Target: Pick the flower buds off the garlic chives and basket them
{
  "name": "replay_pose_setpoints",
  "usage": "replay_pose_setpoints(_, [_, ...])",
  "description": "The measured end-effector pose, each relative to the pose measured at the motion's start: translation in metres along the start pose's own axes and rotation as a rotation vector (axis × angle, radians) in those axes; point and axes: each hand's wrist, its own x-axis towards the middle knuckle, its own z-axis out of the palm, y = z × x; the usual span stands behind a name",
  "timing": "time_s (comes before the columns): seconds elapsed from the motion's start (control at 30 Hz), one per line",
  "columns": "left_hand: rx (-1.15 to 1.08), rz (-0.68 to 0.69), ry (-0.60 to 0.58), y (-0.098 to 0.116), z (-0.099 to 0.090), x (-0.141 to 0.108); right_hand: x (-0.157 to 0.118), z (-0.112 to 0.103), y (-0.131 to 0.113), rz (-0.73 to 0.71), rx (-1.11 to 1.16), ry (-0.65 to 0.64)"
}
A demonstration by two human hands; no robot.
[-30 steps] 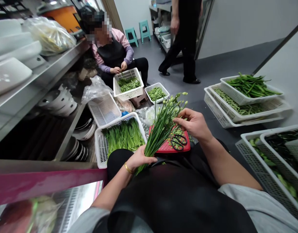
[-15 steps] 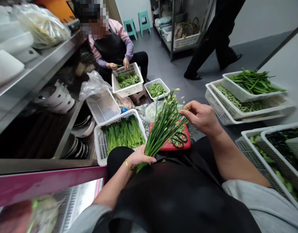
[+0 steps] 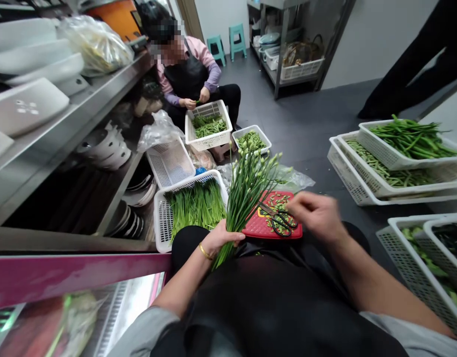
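Observation:
My left hand [image 3: 223, 237] is closed round the lower stems of a bunch of flowering chives [image 3: 247, 191], whose budded tips fan up and away from me. Beside the bunch, my right hand [image 3: 317, 214] hovers over the right edge of a red board [image 3: 254, 227]. Its fingers are curled together and blurred, so I cannot make out what, if anything, they hold. Black-handled scissors [image 3: 278, 218] lie on the board among scattered green buds. Left of the bunch, a white basket [image 3: 162, 225] holds more long green stems [image 3: 197, 206].
A co-worker [image 3: 189, 74] sits ahead, both hands over a basket of green pods [image 3: 209, 126]. Stacked baskets of green vegetables [image 3: 395, 168] stand at right. A metal shelf [image 3: 83, 104] with white dishes runs along the left. Another person's dark-clad legs [image 3: 407, 64] show at upper right.
My right hand has moved away from the chive tips and down toward the board's right side. My left hand still grips the bunch, now more upright. The walking person has moved right; the view has shifted.

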Motion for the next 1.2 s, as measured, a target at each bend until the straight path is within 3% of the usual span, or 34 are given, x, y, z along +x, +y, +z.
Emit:
replay_pose_setpoints(0.07, [-0.018, 0.001, -0.003, 0.002, 0.002, 0.001, -0.002, 0.029, 0.018, 0.134, 0.082, -0.315])
replay_pose_setpoints(0.17, [-0.011, -0.021, -0.035, 0.003, 0.007, 0.001, 0.009, 0.072, 0.032, 0.209, 0.411, -0.530])
replay_pose_setpoints(0.27, [0.029, -0.011, -0.045, 0.000, 0.012, -0.001, 0.020, 0.102, 0.022, 0.284, 0.795, -0.528])
replay_pose_setpoints(0.4, [0.054, -0.012, -0.032, 0.000, 0.008, -0.008, 0.018, 0.122, -0.003, 0.424, 1.087, -0.350])
replay_pose_setpoints(0.47, [0.083, -0.034, -0.142, 0.006, 0.000, -0.010, 0.012, 0.126, -0.010, 0.435, 1.147, -0.302])
replay_pose_setpoints(0.53, [0.094, -0.043, -0.302, 0.013, -0.009, -0.006, 0.007, 0.130, -0.014, 0.416, 1.165, -0.327])
replay_pose_setpoints(0.6, [0.062, -0.021, -0.391, 0.018, -0.013, 0.002, 0.004, 0.131, -0.019, 0.373, 1.122, -0.362])
replay_pose_setpoints(0.77, [-0.089, -0.027, -0.461, 0.011, 0.004, 0.017, 0.014, 0.112, -0.020, 0.241, 0.661, -0.360])
replay_pose_setpoints(0.83, [-0.084, -0.022, -0.389, 0.008, 0.009, 0.015, 0.023, 0.088, -0.014, 0.218, 0.484, -0.485])
replay_pose_setpoints(0.9, [-0.077, 0.014, -0.254, 0.009, 0.008, 0.011, 0.028, 0.055, -0.009, 0.197, 0.321, -0.495])
replay_pose_setpoints(0.93, [-0.083, 0.028, -0.199, 0.010, 0.007, 0.009, 0.029, 0.039, -0.008, 0.177, 0.232, -0.407])
replay_pose_setpoints(1.03, [-0.082, 0.028, -0.156, 0.014, 0.003, 0.007, 0.026, 0.003, -0.016, -0.015, 0.017, 0.156])
replay_pose_setpoints(1.07, [-0.077, 0.026, -0.160, 0.016, 0.003, 0.007, 0.025, -0.003, -0.022, -0.115, -0.041, 0.280])
replay_pose_setpoints(1.13, [-0.069, 0.016, -0.169, 0.019, 0.006, 0.008, 0.026, -0.004, -0.033, -0.298, -0.146, 0.318])
replay_pose_setpoints(1.2, [-0.057, -0.001, -0.176, 0.021, 0.011, 0.008, 0.034, 0.001, -0.038, -0.368, -0.212, 0.195])
